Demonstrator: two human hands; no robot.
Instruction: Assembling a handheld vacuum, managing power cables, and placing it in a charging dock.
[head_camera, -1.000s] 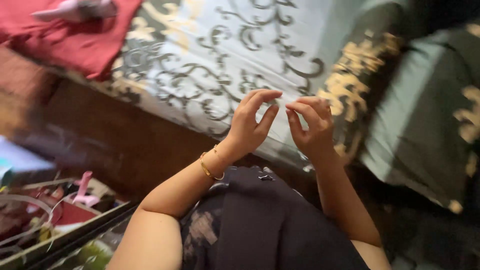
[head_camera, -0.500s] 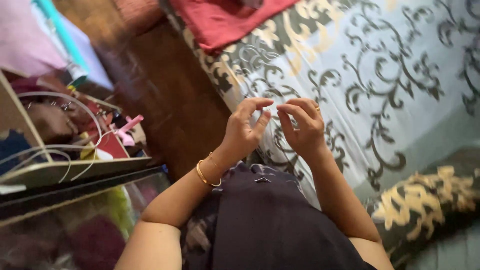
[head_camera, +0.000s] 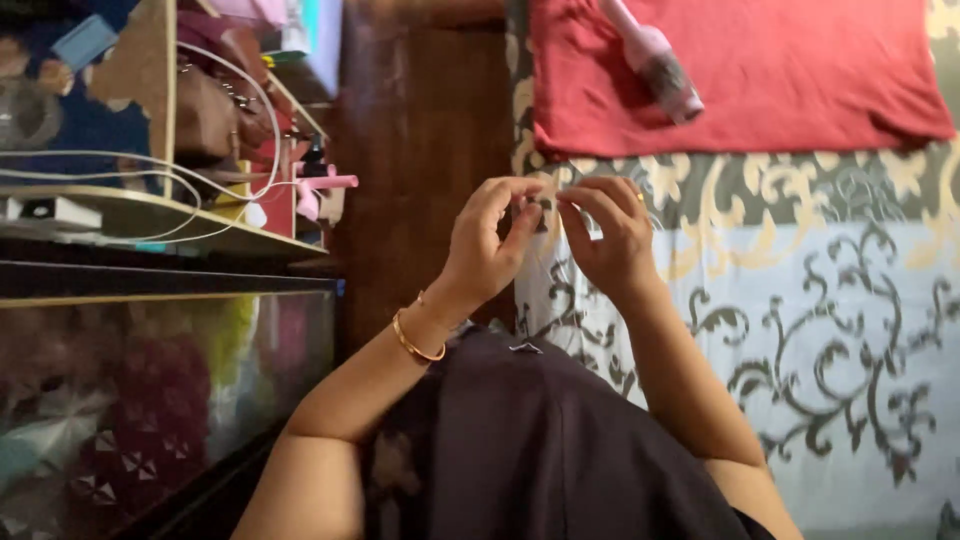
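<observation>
My left hand (head_camera: 488, 248) and my right hand (head_camera: 606, 243) are raised in front of my chest over the edge of a bed. Thumb and forefinger of each hand are pinched, and the two sets of fingertips nearly meet. Whatever may be between them is too small to make out. Gold bangles (head_camera: 414, 338) circle my left wrist and a ring (head_camera: 640, 197) sits on a right finger. Below the hands lies my dark garment (head_camera: 530, 450) with a small metal pin (head_camera: 523, 348) on it.
A grey bedsheet with scroll patterns (head_camera: 830, 330) covers the bed at right. A red cloth (head_camera: 780, 90) with a pink object (head_camera: 655, 58) lies on it at the top. At left stands a cluttered shelf (head_camera: 150, 215) with white cables, beside brown wood (head_camera: 420, 150).
The view has swung round: the shelf now fills the left side and the dark pillow is out of sight. Both hands stay pinched close together in the same pose.
</observation>
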